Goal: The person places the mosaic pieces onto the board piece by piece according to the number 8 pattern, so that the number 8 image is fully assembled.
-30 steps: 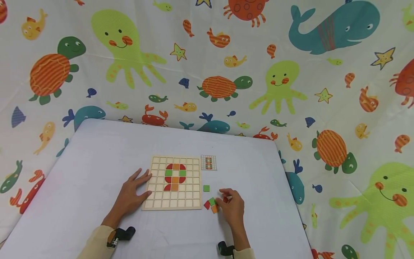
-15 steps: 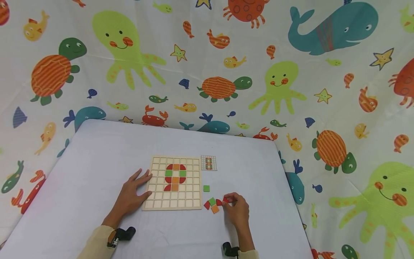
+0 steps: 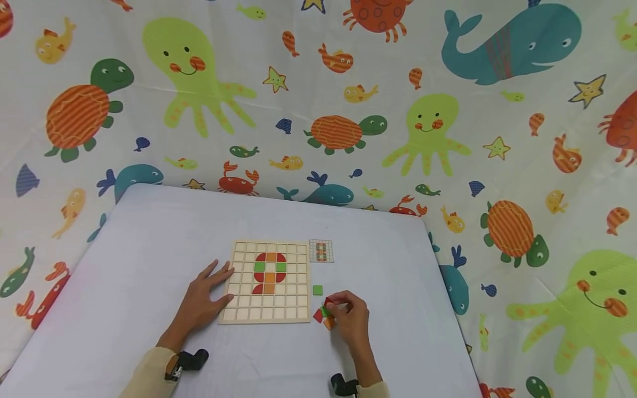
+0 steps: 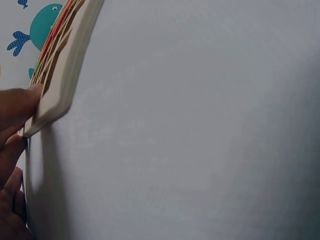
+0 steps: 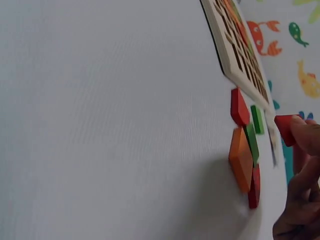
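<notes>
My right hand [image 3: 352, 318] pinches a small red tile [image 5: 285, 129] between thumb and fingertips, raised over the loose tiles right of the board. Under it lie a red tile [image 5: 239, 107], a green tile [image 5: 251, 143], an orange tile [image 5: 241, 159] and another red tile [image 5: 254, 187], bunched close together. The fingers of my left hand [image 3: 199, 298] are spread along the left edge of the wooden grid board [image 3: 266, 301], the thumb touching its rim. Red, green and orange tiles in the board's upper middle cells form a ring with a short tail below.
A small card [image 3: 322, 251] printed with a grid and coloured pattern lies beside the board's upper right corner. One green tile [image 3: 317, 290] sits alone between card and bunched tiles. Behind the white table [image 3: 398, 265] hangs a curtain [image 3: 298, 72] with sea animals.
My right hand, at the red tiles half a second ago, has moved left and slightly away from me with a red tile pinched. The left hand keeps its place on the board.
</notes>
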### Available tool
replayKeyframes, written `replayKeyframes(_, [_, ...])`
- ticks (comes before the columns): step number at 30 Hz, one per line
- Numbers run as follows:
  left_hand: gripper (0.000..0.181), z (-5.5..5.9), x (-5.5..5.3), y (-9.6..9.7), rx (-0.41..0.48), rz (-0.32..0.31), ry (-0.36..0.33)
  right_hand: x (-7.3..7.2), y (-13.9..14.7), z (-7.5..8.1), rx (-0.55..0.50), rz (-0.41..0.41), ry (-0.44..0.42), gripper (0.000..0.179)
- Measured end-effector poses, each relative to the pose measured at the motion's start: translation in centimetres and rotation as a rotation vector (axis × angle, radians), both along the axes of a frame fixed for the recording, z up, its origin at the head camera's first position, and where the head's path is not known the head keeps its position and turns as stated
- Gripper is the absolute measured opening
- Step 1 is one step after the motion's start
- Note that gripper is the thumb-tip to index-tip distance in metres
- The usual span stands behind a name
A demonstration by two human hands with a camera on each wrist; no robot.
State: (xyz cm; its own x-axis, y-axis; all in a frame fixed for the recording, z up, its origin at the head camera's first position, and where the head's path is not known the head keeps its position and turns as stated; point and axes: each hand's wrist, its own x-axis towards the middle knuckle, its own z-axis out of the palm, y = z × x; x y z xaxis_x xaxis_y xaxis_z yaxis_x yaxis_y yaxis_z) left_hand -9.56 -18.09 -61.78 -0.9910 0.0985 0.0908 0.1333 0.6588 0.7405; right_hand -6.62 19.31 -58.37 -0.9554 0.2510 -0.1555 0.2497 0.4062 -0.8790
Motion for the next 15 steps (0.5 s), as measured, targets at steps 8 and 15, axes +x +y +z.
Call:
replayKeyframes(8, [0.068, -0.3, 0.1, 0.1, 0.003, -0.002, 0.031, -1.1, -4.3, 0.2, -0.065, 0.097, 0.055, 0.011])
replayKeyframes(15, [0.07, -0.2, 0.0, 0.0, 0.002, 0.0, -0.01, -2.5, -7.5, 0.0, -0.062, 0.128, 0.085, 0.013])
